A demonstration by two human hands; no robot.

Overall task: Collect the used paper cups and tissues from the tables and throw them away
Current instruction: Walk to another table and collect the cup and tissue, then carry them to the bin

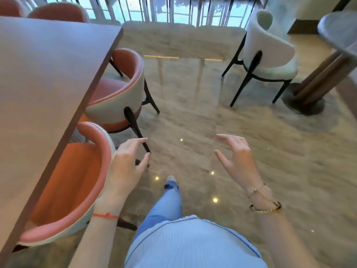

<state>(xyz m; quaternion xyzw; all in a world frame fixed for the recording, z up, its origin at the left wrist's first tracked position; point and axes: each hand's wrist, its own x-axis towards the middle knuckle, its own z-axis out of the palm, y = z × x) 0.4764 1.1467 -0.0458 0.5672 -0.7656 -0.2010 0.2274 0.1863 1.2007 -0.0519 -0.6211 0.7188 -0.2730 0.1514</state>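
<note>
— Polished beige marble floor fills the middle of the frame, with a tall window wall along the top edge. Can you see any used paper cups or tissues?

— None. The long pale-brown wooden table, running down the left side of the frame, shows only bare top in the part that is visible, and the round grey table on a dark wooden pedestal at the upper right is mostly cut off, so what lies on it cannot be told.

— And the hands?

— Both hold nothing. The left hand, lower centre-left, has its fingers straight and slightly spread, thumb apart. The right hand, lower centre-right, is the same: fingers loose and apart, palm turned inward. They hover over the floor, well apart from each other.

— So which step is this?

— I judge it a walk between tables, a search for rubbish rather than a pick-up; one leg in light blue jeans is stepped forward.

— What else is near?

— Two orange-and-white tub chairs: the nearest orange chair tucked under the long table just beside the left hand, the second orange chair above it. A white boucle chair on black legs stands near the pedestal table.

— Next move?

— Probably to look over a tabletop until a cup or tissue shows, then reach with a free hand.
</note>
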